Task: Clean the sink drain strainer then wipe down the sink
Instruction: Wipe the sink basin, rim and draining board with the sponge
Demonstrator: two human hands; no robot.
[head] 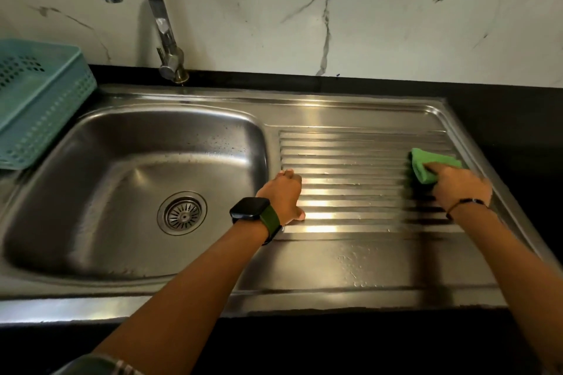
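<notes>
A steel sink (91, 143) fills the left half, with a round drain strainer (182, 213) seated in the bottom of its bowl. A ridged drainboard (350, 161) joins it on the right. My right hand (460, 184) presses a green cloth (426, 166) onto the far right ridges of the drainboard. My left hand (285, 195), with a dark watch on its wrist, rests flat on the left end of the ridges, fingers spread, holding nothing.
A curved metal tap (152, 9) rises behind the bowl against a marble wall. A teal plastic basket (39, 100) sits at the sink's left edge. Black counter (502, 119) borders the sink at the back and right. Water drops lie on the drainboard's front.
</notes>
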